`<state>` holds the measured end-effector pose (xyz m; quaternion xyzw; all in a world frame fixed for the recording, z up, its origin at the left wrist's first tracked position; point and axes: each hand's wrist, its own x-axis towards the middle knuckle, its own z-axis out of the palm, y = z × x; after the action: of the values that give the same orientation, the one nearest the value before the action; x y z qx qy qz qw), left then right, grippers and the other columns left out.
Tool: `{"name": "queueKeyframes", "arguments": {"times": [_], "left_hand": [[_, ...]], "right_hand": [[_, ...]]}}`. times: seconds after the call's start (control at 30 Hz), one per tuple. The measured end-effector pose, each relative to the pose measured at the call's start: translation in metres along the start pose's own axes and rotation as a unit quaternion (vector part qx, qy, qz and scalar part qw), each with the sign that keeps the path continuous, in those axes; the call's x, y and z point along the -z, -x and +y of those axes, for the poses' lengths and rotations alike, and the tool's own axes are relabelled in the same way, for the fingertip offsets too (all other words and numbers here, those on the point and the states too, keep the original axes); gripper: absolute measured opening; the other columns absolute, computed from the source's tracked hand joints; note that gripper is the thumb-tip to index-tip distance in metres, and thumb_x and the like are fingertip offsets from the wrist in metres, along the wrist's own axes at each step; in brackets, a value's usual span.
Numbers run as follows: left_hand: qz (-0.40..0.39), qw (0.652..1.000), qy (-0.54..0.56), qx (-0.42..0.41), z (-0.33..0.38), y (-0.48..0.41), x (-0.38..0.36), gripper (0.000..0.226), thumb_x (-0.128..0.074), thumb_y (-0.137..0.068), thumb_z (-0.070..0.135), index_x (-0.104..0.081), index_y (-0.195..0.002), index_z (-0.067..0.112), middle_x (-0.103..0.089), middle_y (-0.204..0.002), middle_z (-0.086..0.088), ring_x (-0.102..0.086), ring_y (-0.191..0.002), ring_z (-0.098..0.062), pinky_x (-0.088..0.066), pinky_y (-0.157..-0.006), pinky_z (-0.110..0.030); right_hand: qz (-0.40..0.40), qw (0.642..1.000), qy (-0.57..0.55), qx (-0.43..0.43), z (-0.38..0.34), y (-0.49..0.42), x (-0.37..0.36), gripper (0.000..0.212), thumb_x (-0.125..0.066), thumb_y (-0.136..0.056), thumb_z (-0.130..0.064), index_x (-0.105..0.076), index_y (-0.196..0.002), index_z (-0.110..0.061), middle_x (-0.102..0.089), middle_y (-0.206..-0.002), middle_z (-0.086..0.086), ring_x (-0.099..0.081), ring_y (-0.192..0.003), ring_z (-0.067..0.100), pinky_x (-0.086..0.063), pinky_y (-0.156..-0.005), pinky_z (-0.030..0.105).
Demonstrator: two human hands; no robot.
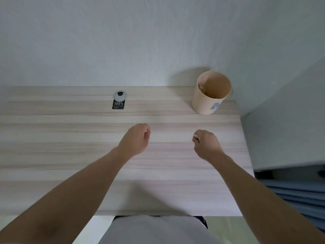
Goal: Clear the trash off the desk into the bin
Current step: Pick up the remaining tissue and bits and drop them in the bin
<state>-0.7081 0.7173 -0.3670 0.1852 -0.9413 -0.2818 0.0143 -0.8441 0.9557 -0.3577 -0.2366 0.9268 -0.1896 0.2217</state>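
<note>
The beige round bin (207, 103) stands upright at the back right of the light wood desk (70, 138), with a pale blue label on its side and a few small scraps inside. My left hand (136, 140) hovers over the middle of the desk, its fingers loosely curled with nothing seen in them. My right hand (207, 145) hangs the same way a little to the right, in front of the bin and apart from it. Only pale spots show at the fingertips of both hands. No loose trash shows on the desk top.
A grey cable grommet (120, 95) with a black sticker (118, 104) below it sits at the back centre. A pale wall runs behind the desk. Past the desk's right edge are a white panel and blue-grey fabric (295, 194).
</note>
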Motion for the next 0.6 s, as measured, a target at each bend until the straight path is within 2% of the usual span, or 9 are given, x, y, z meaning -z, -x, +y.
{"name": "queueKeyframes", "arguments": {"times": [0.27, 0.43, 0.6], "left_hand": [[0.034, 0.995, 0.01, -0.097, 0.027, 0.01, 0.039, 0.014, -0.047, -0.092, 0.015, -0.059, -0.085, 0.012, -0.061, -0.079, -0.003, -0.055, -0.071, -0.023, -0.043, -0.065, -0.033], [0.041, 0.99, 0.004, -0.135, 0.039, 0.016, 0.055, 0.014, -0.048, -0.092, 0.016, -0.06, -0.088, 0.011, -0.062, -0.083, -0.007, -0.056, -0.074, -0.026, -0.045, -0.068, -0.036], [0.044, 0.985, -0.001, -0.167, 0.062, 0.02, 0.07, 0.015, -0.049, -0.092, 0.018, -0.062, -0.091, 0.01, -0.064, -0.087, -0.009, -0.059, -0.077, -0.029, -0.048, -0.071, -0.039]], "right_hand": [[0.078, 0.997, 0.015, 0.007, -0.032, 0.039, 0.028, 0.011, -0.05, -0.092, -0.014, -0.059, -0.086, -0.012, -0.06, -0.082, 0.002, -0.056, -0.076, 0.02, -0.043, -0.061, 0.029], [0.118, 0.993, 0.025, -0.003, -0.046, 0.069, 0.048, 0.013, -0.05, -0.092, -0.014, -0.061, -0.089, -0.009, -0.063, -0.086, 0.006, -0.056, -0.081, 0.025, -0.046, -0.067, 0.033], [0.159, 0.987, 0.027, -0.021, -0.052, 0.103, 0.076, 0.014, -0.051, -0.092, -0.018, -0.06, -0.087, -0.009, -0.062, -0.084, 0.007, -0.058, -0.078, 0.027, -0.047, -0.064, 0.033]]}}
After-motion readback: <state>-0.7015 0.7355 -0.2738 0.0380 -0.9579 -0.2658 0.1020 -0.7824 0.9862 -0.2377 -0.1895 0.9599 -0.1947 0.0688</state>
